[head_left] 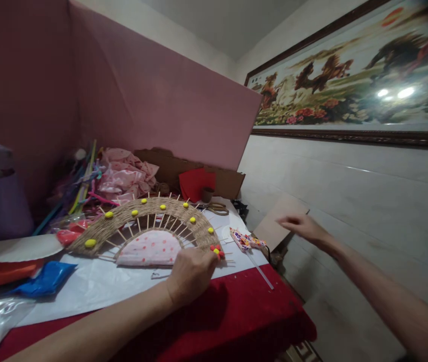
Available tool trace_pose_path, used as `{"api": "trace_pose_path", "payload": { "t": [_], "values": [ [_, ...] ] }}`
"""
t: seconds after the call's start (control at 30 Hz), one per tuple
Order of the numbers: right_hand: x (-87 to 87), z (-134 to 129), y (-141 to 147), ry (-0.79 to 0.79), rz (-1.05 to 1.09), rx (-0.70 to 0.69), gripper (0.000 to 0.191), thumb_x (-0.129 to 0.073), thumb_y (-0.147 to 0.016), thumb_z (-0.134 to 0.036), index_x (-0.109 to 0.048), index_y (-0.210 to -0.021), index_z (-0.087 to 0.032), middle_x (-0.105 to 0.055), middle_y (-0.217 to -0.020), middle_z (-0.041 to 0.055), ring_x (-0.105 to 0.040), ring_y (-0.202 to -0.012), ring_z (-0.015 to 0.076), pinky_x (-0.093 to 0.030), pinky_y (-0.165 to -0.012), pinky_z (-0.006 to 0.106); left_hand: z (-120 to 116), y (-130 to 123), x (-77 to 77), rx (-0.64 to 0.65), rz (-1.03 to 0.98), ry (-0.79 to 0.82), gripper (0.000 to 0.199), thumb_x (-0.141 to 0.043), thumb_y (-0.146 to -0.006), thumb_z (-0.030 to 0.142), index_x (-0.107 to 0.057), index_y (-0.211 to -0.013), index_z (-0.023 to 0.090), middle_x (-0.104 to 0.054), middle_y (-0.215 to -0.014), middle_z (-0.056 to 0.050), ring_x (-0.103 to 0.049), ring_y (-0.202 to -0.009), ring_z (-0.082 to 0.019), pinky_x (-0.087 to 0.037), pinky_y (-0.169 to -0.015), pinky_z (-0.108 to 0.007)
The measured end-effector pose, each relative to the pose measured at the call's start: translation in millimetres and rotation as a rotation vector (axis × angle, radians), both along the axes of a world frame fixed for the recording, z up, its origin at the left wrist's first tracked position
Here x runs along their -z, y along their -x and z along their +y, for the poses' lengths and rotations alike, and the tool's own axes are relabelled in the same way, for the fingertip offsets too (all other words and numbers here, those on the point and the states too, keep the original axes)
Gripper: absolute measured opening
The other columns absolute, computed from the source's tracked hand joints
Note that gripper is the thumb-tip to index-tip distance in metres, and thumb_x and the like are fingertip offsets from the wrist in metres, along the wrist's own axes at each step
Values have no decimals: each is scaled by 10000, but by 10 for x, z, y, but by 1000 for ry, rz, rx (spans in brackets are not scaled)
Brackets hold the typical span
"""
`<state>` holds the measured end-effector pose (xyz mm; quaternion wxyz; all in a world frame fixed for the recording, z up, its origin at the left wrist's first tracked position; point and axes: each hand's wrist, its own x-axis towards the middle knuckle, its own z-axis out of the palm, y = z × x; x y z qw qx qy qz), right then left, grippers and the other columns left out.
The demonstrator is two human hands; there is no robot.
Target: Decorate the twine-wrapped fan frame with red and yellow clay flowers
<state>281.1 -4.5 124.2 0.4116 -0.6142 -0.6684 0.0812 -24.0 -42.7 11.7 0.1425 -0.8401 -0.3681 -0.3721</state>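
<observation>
A half-round woven fan frame of brown twine and thin sticks lies on white paper. Yellow clay dots sit along its arch, and a half circle of pink dotted fabric fills its centre. My left hand is closed, fingertips at the fan's right end, beside a red clay flower with a yellow middle. Whatever its fingers pinch is hidden. My right hand hangs in the air right of the table, blurred, so its fingers are hard to read.
A glue gun with patterned covering and a clear glue stick lie at right. Behind are scissors, a small dark cup and red paper. Blue and orange clay packs lie left, near pink cloth.
</observation>
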Motion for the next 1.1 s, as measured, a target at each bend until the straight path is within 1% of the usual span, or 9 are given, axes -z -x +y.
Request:
{"api": "trace_pose_path", "payload": {
  "t": [0.03,0.1,0.17,0.3,0.37,0.5,0.7,0.83,1.1],
  "values": [
    [23,65,105,72,21,-72,357,-688,-679,-430,-691,-908,-156,-514,-510,-27,-455,-454,106,-364,-440,246,23,36,-52,-26,48,23,221,-465,-848,199,-591,-668,176,-592,-524,-23,-539,-479,-161,-348,-488,-259],
    [69,221,377,317,228,-319,442,-600,-731,-480,-650,-1018,-148,-425,-507,-59,-335,-413,66,-272,-411,217,50,126,-155,-65,113,82,160,-503,-831,229,-602,-719,171,-609,-576,-32,-550,-521,-170,-368,-507,-267],
    [117,392,671,401,287,-394,470,-534,-742,-535,-661,-917,-118,-380,-515,-59,-278,-417,58,-231,-408,212,50,235,-225,-84,154,111,88,-565,-796,247,-604,-778,170,-627,-675,-47,-570,-623,-191,-402,-563,-290],
    [248,746,1120,360,235,-423,369,-629,-660,-481,-655,-771,-130,-408,-511,-46,-299,-463,72,-225,-438,217,25,456,-209,-177,215,132,148,-654,-728,270,-600,-824,171,-608,-838,-75,-543,-802,-242,-426,-661,-347],
    [328,920,1259,342,187,-439,340,-659,-622,-470,-655,-685,-136,-452,-523,-30,-333,-499,84,-224,-462,225,28,539,-157,-221,238,167,200,-669,-712,297,-601,-850,170,-594,-875,-83,-521,-828,-251,-425,-683,-364],
    [468,1158,1439,375,109,-469,405,-622,-631,-530,-631,-548,-133,-372,-441,-48,-274,-467,76,-177,-469,240,49,618,-75,-241,266,211,335,-688,-688,359,-590,-943,166,-577,-955,-97,-491,-880,-267,-415,-737,-394],
    [588,1267,1614,414,85,-562,379,-647,-611,-518,-611,-576,-142,-453,-510,-28,-328,-485,87,-220,-463,237,55,617,-18,-262,282,218,362,-645,-726,356,-563,-1019,160,-568,-966,-101,-479,-897,-274,-402,-755,-405],
    [589,1317,1744,404,112,-612,380,-614,-653,-531,-580,-599,-156,-460,-543,-24,-344,-497,92,-254,-474,234,90,646,-11,-311,254,215,356,-606,-760,365,-556,-1040,151,-565,-964,-106,-479,-888,-274,-400,-745,-406],
    [560,1294,2060,376,144,-663,429,-626,-614,-567,-606,-613,-139,-482,-554,-12,-381,-522,106,-288,-496,243,105,739,-58,-409,254,198,221,-563,-794,307,-592,-929,134,-569,-920,-117,-487,-854,-272,-401,-721,-415]
  ]
}}
